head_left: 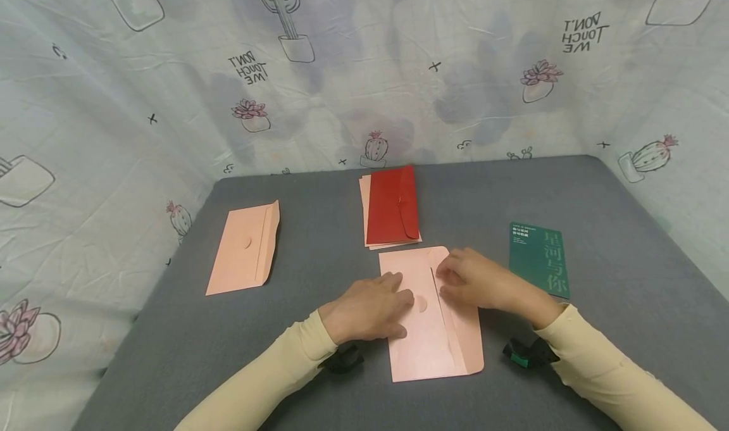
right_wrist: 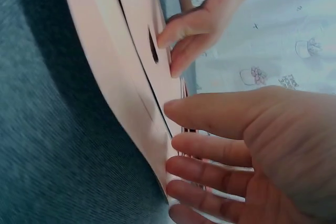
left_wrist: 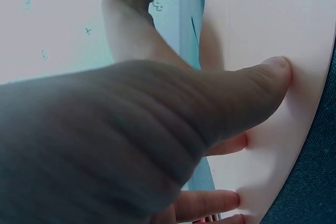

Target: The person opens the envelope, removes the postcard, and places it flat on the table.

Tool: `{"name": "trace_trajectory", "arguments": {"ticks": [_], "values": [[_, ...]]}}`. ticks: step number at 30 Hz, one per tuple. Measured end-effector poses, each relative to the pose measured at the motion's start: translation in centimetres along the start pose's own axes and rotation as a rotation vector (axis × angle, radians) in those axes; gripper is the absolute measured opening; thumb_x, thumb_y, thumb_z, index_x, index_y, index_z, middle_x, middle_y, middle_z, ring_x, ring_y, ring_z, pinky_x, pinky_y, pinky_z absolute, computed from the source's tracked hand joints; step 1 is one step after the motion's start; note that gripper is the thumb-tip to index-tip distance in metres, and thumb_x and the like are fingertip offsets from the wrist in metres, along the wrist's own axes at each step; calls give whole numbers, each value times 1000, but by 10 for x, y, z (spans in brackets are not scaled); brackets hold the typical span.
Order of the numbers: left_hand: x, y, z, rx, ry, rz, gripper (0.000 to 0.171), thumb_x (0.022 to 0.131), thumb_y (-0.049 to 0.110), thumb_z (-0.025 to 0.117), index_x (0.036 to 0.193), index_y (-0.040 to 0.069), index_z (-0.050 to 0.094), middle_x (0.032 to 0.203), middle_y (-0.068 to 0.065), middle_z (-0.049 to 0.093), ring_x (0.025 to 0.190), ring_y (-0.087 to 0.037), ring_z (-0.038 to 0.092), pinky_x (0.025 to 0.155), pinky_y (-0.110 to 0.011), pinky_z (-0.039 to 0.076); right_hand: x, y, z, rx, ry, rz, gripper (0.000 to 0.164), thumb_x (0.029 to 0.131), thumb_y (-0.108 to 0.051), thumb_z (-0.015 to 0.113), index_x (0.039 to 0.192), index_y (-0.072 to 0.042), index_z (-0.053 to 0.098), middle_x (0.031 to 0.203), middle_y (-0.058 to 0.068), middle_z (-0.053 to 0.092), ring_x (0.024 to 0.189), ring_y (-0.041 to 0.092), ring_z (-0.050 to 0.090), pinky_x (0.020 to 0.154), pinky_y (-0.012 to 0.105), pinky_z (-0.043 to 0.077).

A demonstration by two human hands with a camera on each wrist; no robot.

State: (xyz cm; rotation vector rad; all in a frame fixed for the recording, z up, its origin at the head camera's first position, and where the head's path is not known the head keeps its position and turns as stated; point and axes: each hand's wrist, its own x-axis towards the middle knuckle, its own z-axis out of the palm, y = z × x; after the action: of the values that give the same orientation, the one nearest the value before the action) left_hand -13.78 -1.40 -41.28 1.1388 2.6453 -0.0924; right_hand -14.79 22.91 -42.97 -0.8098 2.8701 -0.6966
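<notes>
Left hand [head_left: 370, 307] has its fingers spread, tips on the open-flap pink envelope [head_left: 424, 342]; right hand [head_left: 475, 279] touches it along the flap side, thumb and fingers a bit apart. Grey tabletop [head_left: 319, 228] underneath, and that envelope sits about midway between its left and right edges. Second pink envelope [head_left: 242, 254] is over by the left edge. Red envelope [head_left: 390, 209] lies on some pink paper [head_left: 365, 206] at the far edge, and a green card [head_left: 535, 257] sits toward the right edge.
</notes>
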Motion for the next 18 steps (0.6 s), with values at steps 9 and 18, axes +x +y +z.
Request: {"name": "trace_trajectory", "arguments": {"ticks": [9, 18], "values": [[2, 0, 1, 10, 12, -12, 39, 86, 43, 78, 114, 20, 64, 103, 2, 57, 85, -12, 52, 63, -29, 49, -2, -3, 2, -38, -53, -15, 41, 82, -23, 80, 118, -9, 68, 103, 2, 57, 94, 19, 48, 79, 32, 45], [2, 1, 4, 23, 27, -39, 47, 85, 47, 78, 118, 18, 63, 107, 2, 58, 93, -13, 55, 76, -34, 54, -4, -1, 0, 1, -166, 32, 72, 77, -32, 85, 137, -9, 54, 119, 7, 53, 107, 23, 45, 89, 40, 46]]}}
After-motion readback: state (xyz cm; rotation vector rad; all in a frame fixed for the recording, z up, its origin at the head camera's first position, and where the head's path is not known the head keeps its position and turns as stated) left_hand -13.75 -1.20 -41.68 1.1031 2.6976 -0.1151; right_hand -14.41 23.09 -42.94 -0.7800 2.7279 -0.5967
